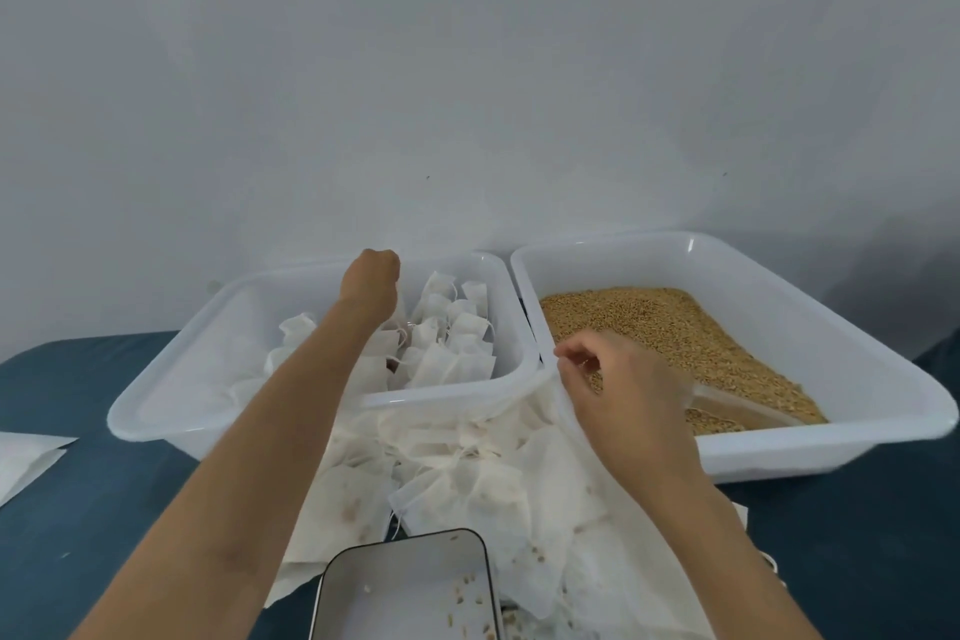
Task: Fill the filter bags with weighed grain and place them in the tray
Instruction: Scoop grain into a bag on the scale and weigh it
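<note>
The left hand (375,270) reaches out over the far side of the left tray (156,411), curled into a fist with its back to the camera; whether it holds anything cannot be told from this angle. Just below and to the right of it, inside that tray, stands a cluster of filled filter bags (452,338), upright and packed against each other, their drawstrings loose.

The right hand (623,390) hovers at the gap between the two trays, its thumb and forefinger pinched together on what looks like a thin white string or bag edge (too fine to say which). Behind it lies the right tray (779,452), holding a bed of golden grain (665,322); a clear plastic scoop (737,408) lies in the grain, just beside the wrist.

On the dark blue table (104,509), between the trays and the person, lies a heap of empty bags (467,473), directly under the right forearm. A small metal weighing pan (410,587) with a few stray grains sits at the near edge, touching the heap.
</note>
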